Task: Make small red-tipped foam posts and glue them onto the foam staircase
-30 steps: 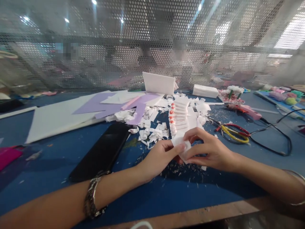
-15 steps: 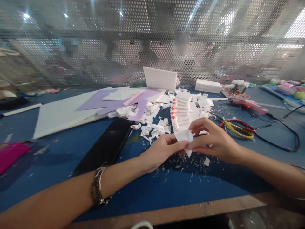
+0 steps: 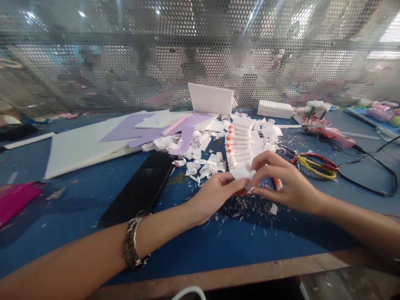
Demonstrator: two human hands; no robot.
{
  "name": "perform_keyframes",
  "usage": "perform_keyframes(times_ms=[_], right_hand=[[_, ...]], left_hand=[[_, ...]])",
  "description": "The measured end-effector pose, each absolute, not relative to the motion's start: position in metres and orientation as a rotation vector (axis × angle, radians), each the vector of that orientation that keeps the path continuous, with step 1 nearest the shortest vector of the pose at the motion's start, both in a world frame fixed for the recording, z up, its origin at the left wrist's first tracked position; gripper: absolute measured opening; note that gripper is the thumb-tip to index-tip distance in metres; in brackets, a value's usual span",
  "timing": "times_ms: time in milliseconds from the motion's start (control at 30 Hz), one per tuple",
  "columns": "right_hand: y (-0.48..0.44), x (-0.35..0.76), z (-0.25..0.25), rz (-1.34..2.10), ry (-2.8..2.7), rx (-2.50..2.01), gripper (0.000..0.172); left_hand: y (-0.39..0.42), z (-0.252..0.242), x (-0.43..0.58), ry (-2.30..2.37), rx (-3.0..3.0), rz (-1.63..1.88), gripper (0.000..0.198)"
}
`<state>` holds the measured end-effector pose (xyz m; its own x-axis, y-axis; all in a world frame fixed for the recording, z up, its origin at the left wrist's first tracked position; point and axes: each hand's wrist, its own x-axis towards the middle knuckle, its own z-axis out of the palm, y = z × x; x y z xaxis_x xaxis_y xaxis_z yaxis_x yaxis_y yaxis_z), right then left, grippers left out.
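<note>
Between my two hands is a small white sheet, thin like paper or foam, bent at its near end. My left hand pinches it from the left with the thumb on top. My right hand has thumb and fingers closed at the sheet's right edge. Just beyond lies a row of white folded pieces with red-orange dabs along their left ends. An orange-tipped item shows partly behind my right fingers; its kind is hidden.
White scraps litter the blue table. A black phone-like slab lies left, near white and purple sheets. Scissors with red and yellow handles, a pink glue gun and its cord are right. A perforated metal screen stands behind.
The sheet's pointed near end has folded up between my fingers. My right thumb and fingers have shifted in toward it. The view has moved slightly.
</note>
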<state>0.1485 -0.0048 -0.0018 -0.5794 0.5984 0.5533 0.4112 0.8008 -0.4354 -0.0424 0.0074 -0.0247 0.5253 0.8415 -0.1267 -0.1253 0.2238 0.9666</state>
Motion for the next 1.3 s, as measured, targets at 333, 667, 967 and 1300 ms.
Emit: perform_keyframes(times_ms=[333,667,967,1300], right_hand=[[-0.0045,0.1496,-0.0015,0.239,-2.270,-0.716,0.003],[-0.0054,0.1466,-0.0038,0.177,-2.234,-0.737,0.005],[-0.0084,0.1545,-0.0042,-0.245,-2.434,-0.642,0.011],[-0.0102,0.1532,-0.0002,-0.299,-2.411,-0.601,0.008]], left_hand=[[0.0066,-0.0267,-0.0440,0.755,1.224,0.791,0.029],[0.0043,-0.0208,-0.0417,0.708,1.382,0.770,0.031],[0.0073,-0.0264,-0.0444,0.792,1.431,0.775,0.029],[0.0101,-0.0279,-0.0447,0.811,1.327,0.748,0.030]])
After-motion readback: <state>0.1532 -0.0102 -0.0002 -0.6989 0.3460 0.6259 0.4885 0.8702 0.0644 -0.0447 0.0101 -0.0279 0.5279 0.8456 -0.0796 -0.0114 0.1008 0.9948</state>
